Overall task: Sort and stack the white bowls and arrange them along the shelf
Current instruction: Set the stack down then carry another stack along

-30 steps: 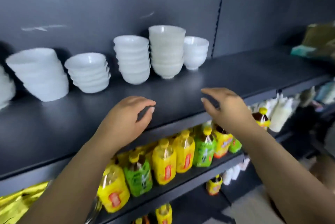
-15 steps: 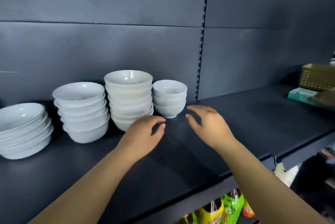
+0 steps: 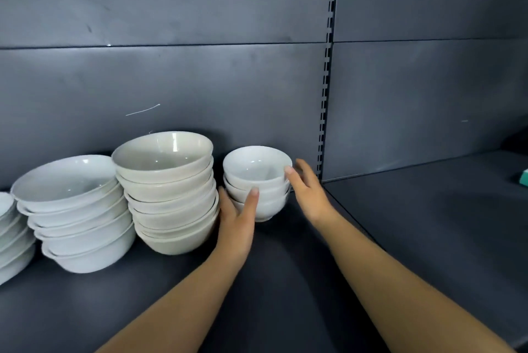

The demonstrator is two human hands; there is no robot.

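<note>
Head view, looking down on a dark grey shelf: shows a small stack of three white bowls standing upright near the middle of the frame, close to the back panel, its foot down on the shelf board as far as shows. Cups that stack from 7 o'clock with the left hand: thumb laid straight up the front wall as far as the second bowl, the other fingers tucked out of sight at 9 o'clock, in the narrow gap beside the cream stack. Meets it from 4 o'clock with the right hand, loosely spread, thumb tip touching the rim of the top bowl at 3 o'clock, fingers reaching past the far side and blurred; cannot tell whether those fingers touch. Brings both bare forearms in from 6 o'clock. Places the cream stack, of larger bowls and taller, just beside the small one at 9 o'clock, its top bowl tipped toward the camera. Continues at 9 o'clock with a wide stack of broader white bowls, close against the cream one, and then a shallow stack cut off by the frame edge. Runs a slotted upright up the back panel at 1 o'clock of the small stack. Catches the corner of a teal box well apart at 3 o'clock, on the frame edge.
</note>
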